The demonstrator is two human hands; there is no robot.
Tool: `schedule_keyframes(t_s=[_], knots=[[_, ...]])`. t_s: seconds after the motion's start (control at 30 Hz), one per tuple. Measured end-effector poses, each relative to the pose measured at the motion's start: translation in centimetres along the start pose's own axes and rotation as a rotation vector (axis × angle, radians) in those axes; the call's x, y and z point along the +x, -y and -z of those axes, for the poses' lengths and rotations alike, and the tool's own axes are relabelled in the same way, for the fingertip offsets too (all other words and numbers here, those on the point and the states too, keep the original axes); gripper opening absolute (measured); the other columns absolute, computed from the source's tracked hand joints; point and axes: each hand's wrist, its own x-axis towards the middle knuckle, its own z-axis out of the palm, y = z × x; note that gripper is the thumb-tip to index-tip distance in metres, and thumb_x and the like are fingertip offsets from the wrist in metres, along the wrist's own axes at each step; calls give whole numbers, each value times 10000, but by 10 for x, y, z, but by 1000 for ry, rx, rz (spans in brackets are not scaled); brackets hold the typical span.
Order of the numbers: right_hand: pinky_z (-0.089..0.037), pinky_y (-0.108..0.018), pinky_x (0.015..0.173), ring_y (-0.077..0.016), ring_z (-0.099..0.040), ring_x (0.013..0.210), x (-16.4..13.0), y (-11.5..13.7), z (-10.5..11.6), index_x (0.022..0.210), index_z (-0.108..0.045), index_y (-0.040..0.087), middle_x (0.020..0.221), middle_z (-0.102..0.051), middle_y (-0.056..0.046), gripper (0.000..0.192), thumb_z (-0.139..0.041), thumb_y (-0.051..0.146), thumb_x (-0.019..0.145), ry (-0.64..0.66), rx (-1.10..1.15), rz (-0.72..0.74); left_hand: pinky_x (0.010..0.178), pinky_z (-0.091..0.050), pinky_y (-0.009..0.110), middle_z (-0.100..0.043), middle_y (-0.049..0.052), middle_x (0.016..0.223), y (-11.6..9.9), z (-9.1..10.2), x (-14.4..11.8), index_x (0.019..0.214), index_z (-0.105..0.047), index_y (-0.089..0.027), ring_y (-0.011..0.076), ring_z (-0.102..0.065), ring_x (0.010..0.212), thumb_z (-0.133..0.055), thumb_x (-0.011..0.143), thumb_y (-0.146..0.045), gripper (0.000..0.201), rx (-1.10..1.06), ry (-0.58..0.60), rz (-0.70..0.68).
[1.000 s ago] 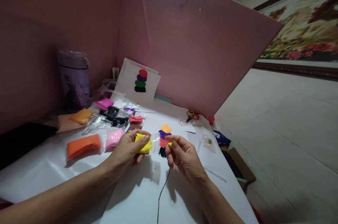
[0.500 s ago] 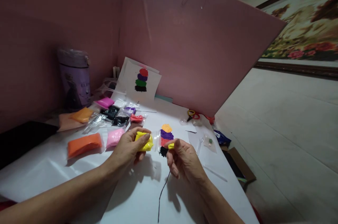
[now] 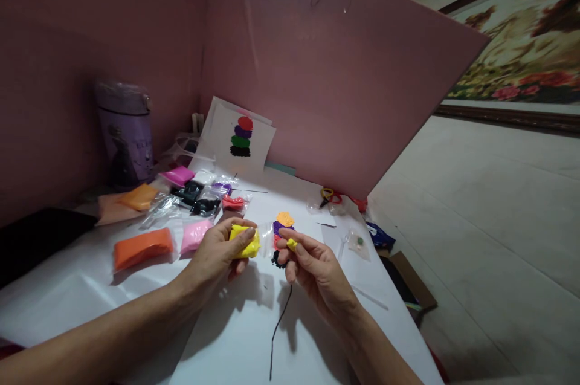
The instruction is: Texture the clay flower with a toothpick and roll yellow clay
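Note:
My left hand (image 3: 216, 255) grips a packet of yellow clay (image 3: 244, 241) just above the white table sheet (image 3: 235, 336). My right hand (image 3: 312, 267) pinches a small bit of yellow clay (image 3: 292, 244) between thumb and fingers, right beside the packet. Behind my right fingers lies a flat clay picture (image 3: 283, 223) of stacked orange, purple, red and black patches, partly hidden by the hand. A thin black line (image 3: 278, 327) runs down the sheet from it.
Bags of clay lie at the left: orange (image 3: 142, 248), pink (image 3: 196, 235), black (image 3: 205, 207), red (image 3: 233, 202), magenta (image 3: 179, 176). A sample card (image 3: 240, 138) leans on the pink wall. A purple cup (image 3: 127, 134) stands far left. Scissors (image 3: 330, 196) lie at the back right.
My right hand has lifted slightly toward the packet and now covers more of the clay picture. The left hand has barely moved.

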Motion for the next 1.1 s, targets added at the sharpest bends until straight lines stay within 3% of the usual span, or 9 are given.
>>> schedule_keyframes(t_s=[0.2,0.4,0.5,0.67,0.8,1.1], knots=[[-427,-147,380,-70,-565,489,3,-2,3,880,-747,146,723,-675,-26,266,-825,366,753,25,-3,-7,320,-278,148,-494,-78,409,0,0,-1,1005,-542,-158,68,-353,335,-751,627,-673,672,-9,7,-9],[-451,-153,451,-68,-553,522,4,1,2,781,-666,149,732,-667,-20,190,-797,283,746,-101,-4,13,343,-307,161,-498,-75,459,1,0,-1,1022,-542,-158,86,-403,375,-732,666,-639,628,29,36,-39],[-360,-139,394,-59,-454,481,4,-1,1,815,-660,166,635,-576,33,217,-796,289,700,-150,-43,-5,342,-322,185,-489,-81,486,3,1,-1,1024,-543,-162,93,-401,371,-715,673,-646,622,79,54,-78],[-216,-164,354,-58,-292,423,2,-5,-4,774,-670,174,493,-409,83,247,-766,397,726,-114,-349,64,358,-328,198,-470,-85,475,3,1,0,1041,-540,-164,106,-409,374,-680,727,-629,579,119,104,-104],[-212,-203,401,-73,-293,453,0,-6,-7,843,-732,182,500,-399,75,204,-732,368,759,-94,-457,151,370,-330,199,-480,-77,469,6,2,0,1050,-545,-163,111,-421,373,-667,757,-620,556,134,155,-118],[-272,-245,478,-89,-314,499,-3,-13,-6,798,-775,158,513,-418,50,173,-738,319,746,-145,-671,220,406,-360,205,-504,-65,517,11,3,-3,1081,-546,-163,122,-465,429,-633,818,-565,488,141,185,-148]])
